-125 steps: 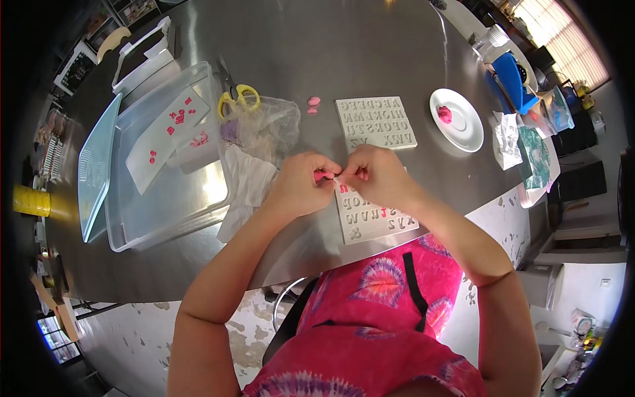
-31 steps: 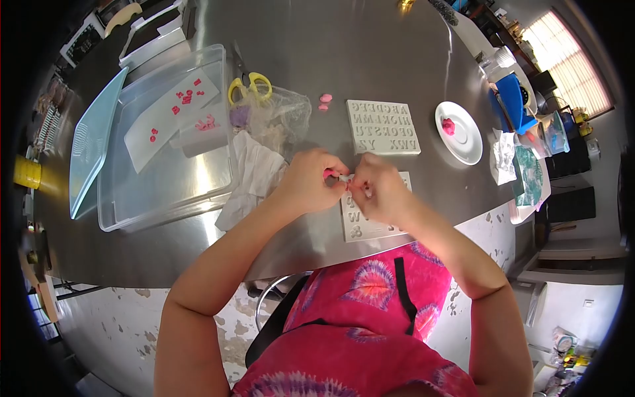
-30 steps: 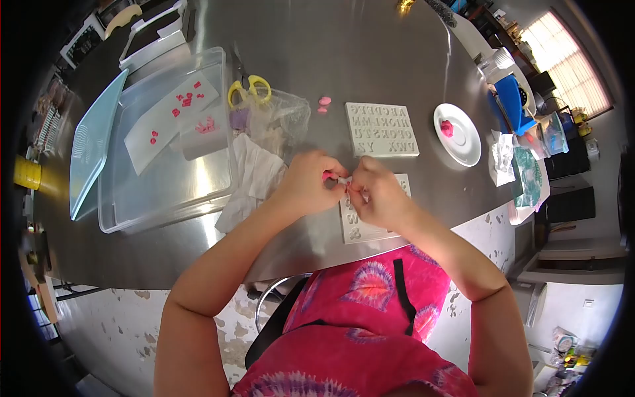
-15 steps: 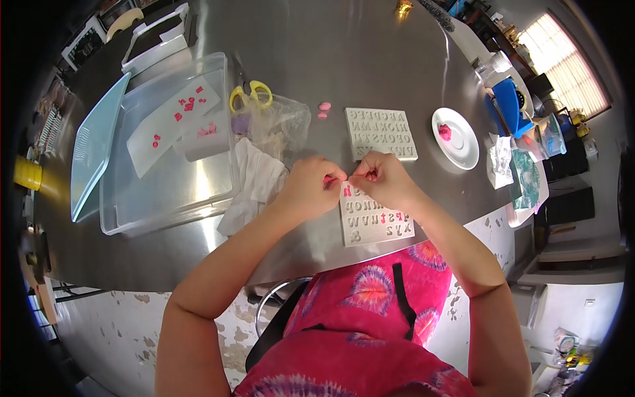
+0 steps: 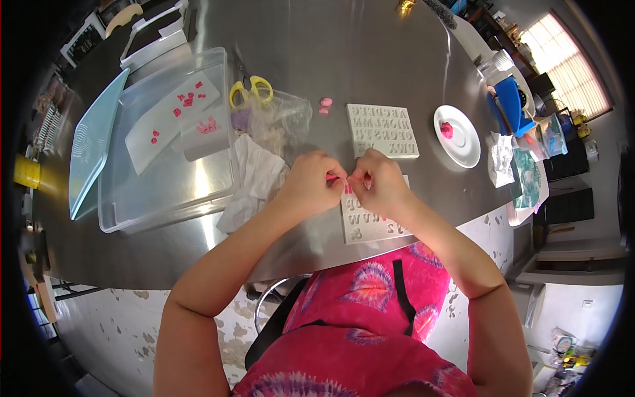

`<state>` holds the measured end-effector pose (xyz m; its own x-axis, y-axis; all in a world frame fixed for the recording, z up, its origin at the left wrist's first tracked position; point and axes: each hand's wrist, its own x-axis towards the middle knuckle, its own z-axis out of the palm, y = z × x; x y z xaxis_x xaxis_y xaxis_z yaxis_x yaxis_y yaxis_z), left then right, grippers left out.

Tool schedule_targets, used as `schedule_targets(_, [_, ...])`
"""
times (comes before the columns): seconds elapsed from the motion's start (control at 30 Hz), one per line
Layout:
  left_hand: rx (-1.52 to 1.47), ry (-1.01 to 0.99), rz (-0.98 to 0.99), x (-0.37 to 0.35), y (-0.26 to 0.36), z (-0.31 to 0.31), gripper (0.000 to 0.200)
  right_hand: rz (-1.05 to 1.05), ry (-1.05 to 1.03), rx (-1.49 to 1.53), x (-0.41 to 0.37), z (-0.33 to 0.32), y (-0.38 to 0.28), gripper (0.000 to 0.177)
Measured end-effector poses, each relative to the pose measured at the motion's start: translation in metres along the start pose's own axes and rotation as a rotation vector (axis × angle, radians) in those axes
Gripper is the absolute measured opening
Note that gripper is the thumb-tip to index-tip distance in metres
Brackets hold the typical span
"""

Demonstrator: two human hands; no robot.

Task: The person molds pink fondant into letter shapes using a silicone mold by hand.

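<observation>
Hands: left hand [image 5: 309, 187] and right hand [image 5: 381, 185] together, pinching pink clay [image 5: 329, 176], mostly hidden.
Mould [image 5: 366, 223]: upper rows covered by the hands.

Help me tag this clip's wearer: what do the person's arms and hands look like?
The left arm and right arm are bare, no sleeves showing. The left hand and right hand are ungloved, with no ring, watch or bracelet visible. The person wears a pink tie-dye top with purple and white bursts, crossed by a black strap.
</observation>
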<state>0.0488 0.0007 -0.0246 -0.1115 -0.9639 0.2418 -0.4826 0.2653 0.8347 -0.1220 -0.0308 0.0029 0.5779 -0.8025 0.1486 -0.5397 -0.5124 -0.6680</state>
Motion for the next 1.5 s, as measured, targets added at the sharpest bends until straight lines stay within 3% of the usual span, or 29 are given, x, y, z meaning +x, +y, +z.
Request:
schedule_targets(0.07, [0.04, 0.007, 0.03, 0.0, 0.0, 0.0, 0.008, -0.02, 0.028, -0.035, 0.001, -0.004, 0.001, 0.012])
schedule_targets(0.2, [0.062, 0.013, 0.06, 0.0, 0.002, -0.001, 0.009, 0.185, -0.101, 0.171, 0.009, -0.015, 0.003, 0.011])
schedule_targets(0.27, [-0.051, 0.0, -0.052, -0.001, 0.008, -0.001, 0.007, 0.247, -0.132, 0.198, 0.004, -0.01, 0.003, 0.011])
schedule_targets(0.33, [-0.018, -0.004, -0.034, -0.001, 0.002, 0.0, 0.007, -0.018, 0.039, 0.014, -0.001, 0.0, 0.002, 0.011])
schedule_targets(0.47, [0.0, -0.037, -0.069, 0.002, 0.01, -0.004, 0.007, 0.026, 0.056, 0.087, 0.003, -0.006, -0.001, 0.01])
schedule_targets(0.53, [0.014, -0.01, -0.034, 0.002, 0.008, -0.004, 0.007, 0.288, -0.07, 0.308, 0.007, -0.012, -0.001, 0.011])
schedule_targets(0.57, [0.024, 0.015, -0.009, -0.001, 0.006, -0.002, 0.007, 0.292, -0.078, 0.312, 0.004, -0.008, -0.001, 0.011])
schedule_targets(0.63, [0.046, 0.002, -0.009, -0.002, 0.004, -0.002, 0.007, 0.026, 0.047, 0.116, -0.003, 0.0, -0.003, 0.011])
schedule_targets(0.77, [0.065, -0.044, -0.024, 0.001, 0.004, -0.004, 0.009, -0.008, 0.061, 0.039, 0.0, -0.003, 0.0, 0.012])
schedule_targets(0.83, [0.057, -0.036, -0.018, 0.002, 0.004, -0.004, 0.008, 0.157, -0.038, 0.266, 0.006, -0.011, 0.002, 0.011])
schedule_targets(0.97, [0.03, -0.036, -0.013, 0.0, 0.004, -0.005, 0.008, 0.179, -0.065, 0.223, 0.0, -0.011, -0.002, 0.009])
schedule_targets(1.03, [0.016, -0.047, -0.034, 0.0, 0.003, -0.005, 0.008, -0.082, 0.008, 0.011, -0.005, -0.005, -0.003, 0.009])
schedule_targets(1.27, [0.04, -0.043, -0.013, 0.001, 0.004, -0.005, 0.009, 0.058, -0.05, 0.097, -0.004, -0.011, -0.008, 0.006])
schedule_targets(1.37, [0.022, -0.042, -0.031, 0.0, 0.005, -0.005, 0.01, -0.032, 0.015, 0.041, -0.011, -0.001, -0.009, 0.006])
schedule_targets(1.43, [0.031, -0.047, -0.066, 0.0, 0.009, -0.006, 0.01, -0.279, 0.096, -0.207, -0.016, 0.006, -0.017, 0.007])
schedule_targets(1.5, [0.046, -0.058, -0.09, 0.002, 0.012, -0.008, 0.011, -0.334, 0.108, -0.262, -0.017, 0.006, -0.024, 0.008])
